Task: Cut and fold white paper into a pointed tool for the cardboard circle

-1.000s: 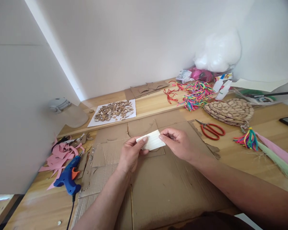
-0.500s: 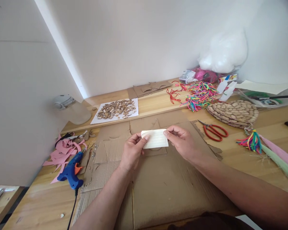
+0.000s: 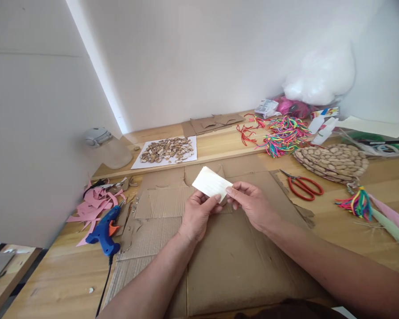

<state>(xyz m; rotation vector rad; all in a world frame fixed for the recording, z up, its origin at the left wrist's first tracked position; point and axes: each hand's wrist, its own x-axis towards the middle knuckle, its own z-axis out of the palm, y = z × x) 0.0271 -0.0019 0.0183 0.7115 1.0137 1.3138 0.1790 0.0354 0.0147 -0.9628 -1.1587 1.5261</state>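
Observation:
A small cream-coloured piece of folded paper (image 3: 210,182) with faint lines is held above the cardboard (image 3: 239,257), tilted with its left end up. My left hand (image 3: 201,212) is closed on its lower edge, the thumb lying on its face. With thumb and fingertips my right hand (image 3: 249,201) pinches the paper's right corner. Both hands are close together, their fingers partly hidden behind the paper.
A blue glue gun (image 3: 105,231) lies left beside pink scraps (image 3: 95,204). Behind are shell pieces (image 3: 168,150) on white paper and a jar (image 3: 109,150). To the right lie red-handled scissors (image 3: 305,188), colourful cords (image 3: 286,135), a heart-shaped piece (image 3: 332,161) and a tassel (image 3: 357,204).
The paper has turned from level to slanted, its left end rising. My left hand has shifted right along its lower edge, closer to my right hand. The view has moved slightly.

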